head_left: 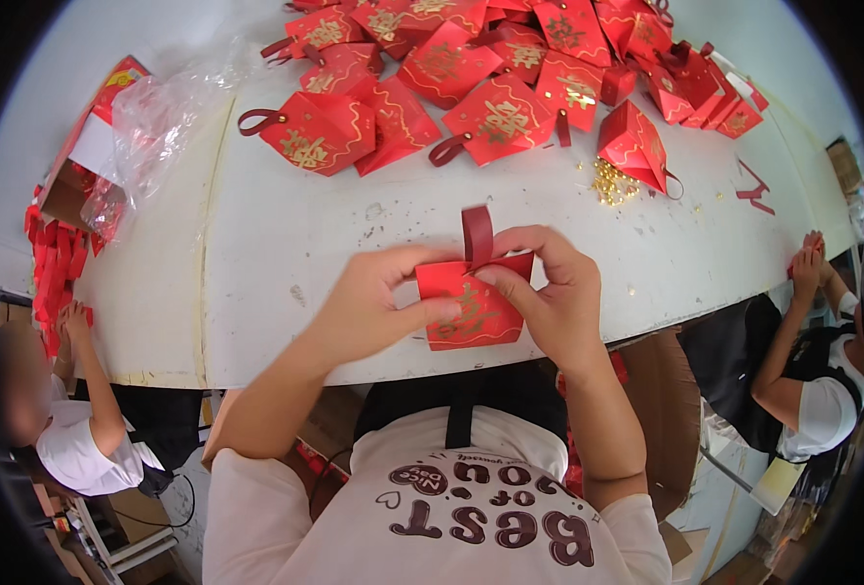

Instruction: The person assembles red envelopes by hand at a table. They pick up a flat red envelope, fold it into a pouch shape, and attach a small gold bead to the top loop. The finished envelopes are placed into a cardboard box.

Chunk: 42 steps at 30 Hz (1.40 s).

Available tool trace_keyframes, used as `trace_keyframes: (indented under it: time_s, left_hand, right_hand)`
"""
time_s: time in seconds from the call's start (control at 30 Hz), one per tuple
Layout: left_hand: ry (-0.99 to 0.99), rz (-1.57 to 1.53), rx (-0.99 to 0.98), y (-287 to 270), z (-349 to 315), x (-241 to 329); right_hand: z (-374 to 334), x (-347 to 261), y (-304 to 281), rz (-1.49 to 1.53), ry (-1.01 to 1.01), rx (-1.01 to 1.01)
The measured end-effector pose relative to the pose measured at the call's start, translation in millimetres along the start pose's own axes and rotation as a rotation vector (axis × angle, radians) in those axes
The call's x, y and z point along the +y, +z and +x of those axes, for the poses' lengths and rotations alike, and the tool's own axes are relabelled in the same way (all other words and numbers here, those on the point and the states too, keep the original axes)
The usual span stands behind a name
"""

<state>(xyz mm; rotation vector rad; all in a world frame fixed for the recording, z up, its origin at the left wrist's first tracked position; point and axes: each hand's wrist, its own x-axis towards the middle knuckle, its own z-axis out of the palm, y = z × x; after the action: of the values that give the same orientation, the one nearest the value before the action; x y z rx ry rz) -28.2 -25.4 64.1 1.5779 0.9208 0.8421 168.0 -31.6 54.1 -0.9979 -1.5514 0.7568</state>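
Between my hands, over the near edge of the white table, is a small red gift box [476, 330] with gold decoration. A dark red ribbon loop [477, 232] stands up from its top. My left hand [378, 297] grips the box's left side, thumb across the front. At the top right, my right hand [549, 288] pinches the box by the ribbon's base, thumb in front and fingers behind. Whether a small fastener sits under that thumb is hidden.
Many finished-looking red boxes [441, 63] are heaped at the table's far side. Gold fasteners [612, 183] lie in a small pile, with ribbon strips [755, 187] to their right. Clear plastic [173, 117] and a carton [71, 185] stand at left. Co-workers sit at both sides.
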Motion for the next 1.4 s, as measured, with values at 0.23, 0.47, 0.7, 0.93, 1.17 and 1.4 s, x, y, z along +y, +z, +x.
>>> trace_keyframes:
  time_s: [0.23,0.47,0.7,0.93,1.17,1.4]
  left_hand:
    - [0.192,0.0,0.341,55,-3,-16]
    - [0.361,0.229,0.388,73,-14,-16]
    - [0.44,0.251,0.487,84,-10,-8]
    - [0.522,0.172,0.534,97,-10,-19]
    - [0.534,0.203,0.597,107,-16,-26]
    - [0.559,0.32,0.582,111,-20,-19]
  right_hand:
    - [-38,4,8,-0.296,-0.17,0.296]
    - [-40,-1,6,-0.355,-0.17,0.283]
    - [-41,5,-9,-0.696,-0.402,0.257]
    - [-41,11,-23,-0.617,-0.459,0.133]
    - [-48,4,-31,-0.409,-0.252,0.008]
    - [-41,-12,-34,-0.52,-0.121,-0.014]
